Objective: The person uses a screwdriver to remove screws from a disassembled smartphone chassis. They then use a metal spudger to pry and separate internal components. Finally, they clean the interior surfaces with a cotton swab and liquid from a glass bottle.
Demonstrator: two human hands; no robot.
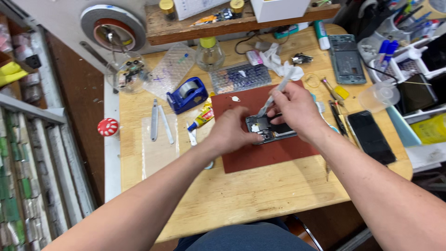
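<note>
The left hand (231, 131) presses curled fingers on the near end of an opened phone (271, 128) lying on a red-brown mat (260, 155) on the table (241, 195), while the right hand (296, 108) pinches a slim grey tool (278, 89) whose tip meets the phone. Just left lie a glue tube (201, 118) and blue tape dispenser (187, 95); right, tweezers (337, 118) and a dark phone (370, 136).

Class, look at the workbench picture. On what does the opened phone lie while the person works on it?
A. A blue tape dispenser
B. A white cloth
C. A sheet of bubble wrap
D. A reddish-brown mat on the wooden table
D: the opened phone, steadied by the left hand while the right hand holds a slim grey tool, lies on the reddish-brown mat on the wooden table.
</note>
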